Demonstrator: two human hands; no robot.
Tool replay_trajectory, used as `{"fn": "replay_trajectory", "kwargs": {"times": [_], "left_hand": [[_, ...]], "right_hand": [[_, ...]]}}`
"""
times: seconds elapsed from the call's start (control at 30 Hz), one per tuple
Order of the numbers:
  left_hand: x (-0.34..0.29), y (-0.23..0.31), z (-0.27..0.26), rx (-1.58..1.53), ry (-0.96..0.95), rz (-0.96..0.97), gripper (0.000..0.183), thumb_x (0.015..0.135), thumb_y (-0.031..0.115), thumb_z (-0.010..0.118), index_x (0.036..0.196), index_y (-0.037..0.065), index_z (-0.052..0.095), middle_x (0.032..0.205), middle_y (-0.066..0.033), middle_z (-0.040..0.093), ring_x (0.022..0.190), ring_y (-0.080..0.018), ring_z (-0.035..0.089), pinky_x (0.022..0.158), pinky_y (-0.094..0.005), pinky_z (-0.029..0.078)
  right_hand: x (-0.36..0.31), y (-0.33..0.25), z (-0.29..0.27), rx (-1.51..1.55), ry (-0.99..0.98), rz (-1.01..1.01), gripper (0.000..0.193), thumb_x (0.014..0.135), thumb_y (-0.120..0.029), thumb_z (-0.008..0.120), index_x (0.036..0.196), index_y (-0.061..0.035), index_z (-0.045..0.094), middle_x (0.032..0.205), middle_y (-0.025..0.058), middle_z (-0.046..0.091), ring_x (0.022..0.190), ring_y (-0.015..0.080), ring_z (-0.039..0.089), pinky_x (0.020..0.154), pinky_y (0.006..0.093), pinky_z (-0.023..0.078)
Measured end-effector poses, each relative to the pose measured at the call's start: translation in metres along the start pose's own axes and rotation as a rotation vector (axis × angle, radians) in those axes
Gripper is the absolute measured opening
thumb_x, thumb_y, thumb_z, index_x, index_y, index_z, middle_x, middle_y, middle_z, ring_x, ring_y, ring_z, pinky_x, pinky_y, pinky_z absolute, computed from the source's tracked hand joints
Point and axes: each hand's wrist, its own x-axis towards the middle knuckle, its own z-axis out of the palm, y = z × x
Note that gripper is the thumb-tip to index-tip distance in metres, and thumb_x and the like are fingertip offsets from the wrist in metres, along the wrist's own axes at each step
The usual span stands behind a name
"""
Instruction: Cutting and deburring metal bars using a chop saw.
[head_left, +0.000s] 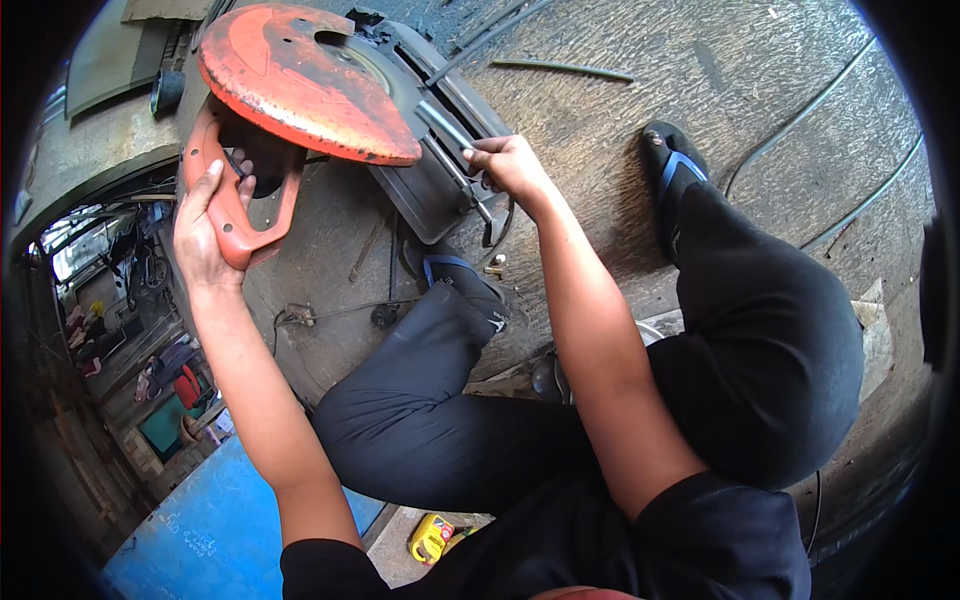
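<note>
A cut-off saw with a scuffed orange blade guard [300, 85] stands at the upper left on the floor. My left hand [213, 215] is closed round its orange loop handle [232, 222], fingers through the opening. My right hand [508, 172] pinches the near end of a grey metal rod [446, 124]. The rod's other end lies by the abrasive disc [375, 65], which shows partly past the guard. Below the rod sits the saw's dark metal base with its clamp [455, 165]. The guard hides most of the disc, and I cannot tell whether it spins.
A loose rod [563, 69] lies on the worn floor beyond my right hand. Cables [800, 125] curve across the right side. My sandalled feet are close to the saw. A yellow tape measure [431, 538] lies near me, beside a blue panel [215, 525].
</note>
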Motion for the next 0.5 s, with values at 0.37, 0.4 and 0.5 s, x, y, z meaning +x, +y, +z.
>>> {"fn": "replay_trajectory", "kwargs": {"times": [0.37, 0.4, 0.5], "left_hand": [[0.001, -0.002, -0.003, 0.002, 0.027, -0.022, 0.041, 0.090, 0.013, 0.059, 0.125, -0.004, 0.049, 0.108, -0.0135, 0.060, 0.094, -0.0206, 0.060, 0.081, -0.0329, 0.050], [0.001, -0.002, -0.003, -0.013, 0.019, -0.017, 0.041, 0.089, 0.013, 0.059, 0.126, -0.004, 0.049, 0.109, -0.0135, 0.060, 0.095, -0.0207, 0.060, 0.082, -0.0334, 0.050], [0.003, -0.002, -0.006, -0.013, 0.036, -0.021, 0.044, 0.089, 0.014, 0.060, 0.127, -0.004, 0.049, 0.112, -0.0133, 0.059, 0.099, -0.0211, 0.058, 0.085, -0.0346, 0.049]], "right_hand": [[-0.005, -0.019, 0.007, -0.538, 0.444, -0.260, 0.025, 0.077, -0.016, 0.074, 0.099, -0.0077, 0.067, 0.077, 0.0141, 0.068, 0.070, 0.0252, 0.066, 0.067, 0.0359, 0.050], [-0.007, -0.022, 0.008, -0.583, 0.452, -0.239, 0.025, 0.076, -0.017, 0.074, 0.099, -0.0084, 0.067, 0.076, 0.0143, 0.068, 0.070, 0.0267, 0.066, 0.068, 0.0368, 0.050], [-0.009, -0.026, 0.010, -0.580, 0.412, -0.195, 0.021, 0.078, -0.021, 0.071, 0.098, -0.0139, 0.068, 0.085, 0.0162, 0.069, 0.086, 0.0346, 0.066, 0.077, 0.0431, 0.051]]}}
